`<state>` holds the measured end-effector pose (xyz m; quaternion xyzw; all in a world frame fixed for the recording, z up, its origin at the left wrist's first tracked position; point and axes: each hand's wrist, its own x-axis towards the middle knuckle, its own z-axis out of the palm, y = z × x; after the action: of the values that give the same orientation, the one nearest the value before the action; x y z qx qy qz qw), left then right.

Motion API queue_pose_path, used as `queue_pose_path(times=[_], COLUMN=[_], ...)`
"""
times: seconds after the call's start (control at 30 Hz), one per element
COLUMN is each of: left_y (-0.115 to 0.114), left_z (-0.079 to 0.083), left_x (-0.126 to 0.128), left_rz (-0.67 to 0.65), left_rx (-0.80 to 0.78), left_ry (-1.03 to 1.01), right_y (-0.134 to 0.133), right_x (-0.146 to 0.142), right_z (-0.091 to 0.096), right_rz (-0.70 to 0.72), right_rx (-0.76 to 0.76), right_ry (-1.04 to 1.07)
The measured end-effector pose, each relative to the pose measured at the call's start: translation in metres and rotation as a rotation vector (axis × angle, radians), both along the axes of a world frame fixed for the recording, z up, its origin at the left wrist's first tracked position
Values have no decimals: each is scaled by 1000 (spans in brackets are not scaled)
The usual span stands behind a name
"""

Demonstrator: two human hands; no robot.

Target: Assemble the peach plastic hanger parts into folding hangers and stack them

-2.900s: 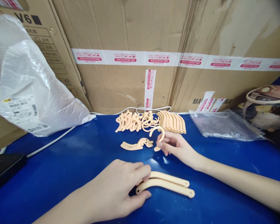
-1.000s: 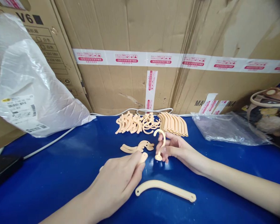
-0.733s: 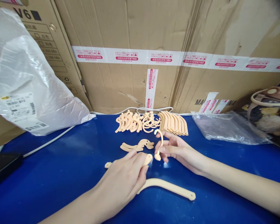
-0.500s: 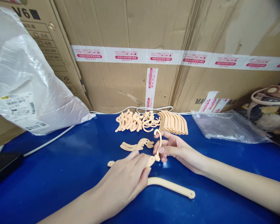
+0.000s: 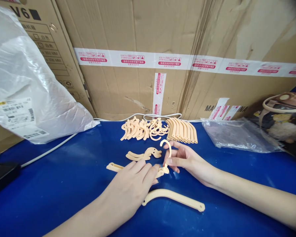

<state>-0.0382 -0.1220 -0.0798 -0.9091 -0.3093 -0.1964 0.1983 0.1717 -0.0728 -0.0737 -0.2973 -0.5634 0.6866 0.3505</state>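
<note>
My left hand [image 5: 134, 184] is closed around a cream plastic hanger arm [image 5: 114, 167], whose two ends stick out on either side of it. Between the fingers of my right hand [image 5: 184, 156] is a cream hanger hook [image 5: 168, 146], held upright with its curve at the top. The hook's base meets the right end of the hanger arm, partly hidden by my left fingers. A second, loose hanger arm [image 5: 175, 195] lies on the blue table just below my hands. Behind them rest flat cream pieces [image 5: 144, 153], one shaped like an animal's head.
Toward the back lie a heap of curved cream pieces [image 5: 134, 128], several loose hooks [image 5: 156, 130] and a row of hanger arms [image 5: 182, 130]. A white plastic bag [image 5: 34, 85] stands left, a clear bag [image 5: 239, 133] lies right. Cardboard boxes [image 5: 128, 29] wall off the back.
My left hand has turned the hanger arm, so more of its left end shows. The hook leans slightly left, its base at the arm's end. More of the loose arm below is uncovered.
</note>
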Motion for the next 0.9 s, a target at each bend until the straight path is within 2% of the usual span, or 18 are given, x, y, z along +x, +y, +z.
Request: queue_pose_path(times=[0.23,0.37,0.5,0.7,0.9], left_y=[-2,-1,-3,-9,-8], left_z=[2,3,6,10,5], left_x=[6,7,7,10,10], left_rz=[-27,-25,-24,-22,-9], left_rx=[0,-41,-120,-186,-64], left_ry=[42,-23,-83,-131,-115], right_y=[0,1,2,3,2], right_x=[0,1,4,9,8], right_z=[-1,2,4,1,0], right_rz=[-28,-17,25,100,104], right_rx=[17,-7,-42,-8,35], right_ry=[-37,-17,12,30,4])
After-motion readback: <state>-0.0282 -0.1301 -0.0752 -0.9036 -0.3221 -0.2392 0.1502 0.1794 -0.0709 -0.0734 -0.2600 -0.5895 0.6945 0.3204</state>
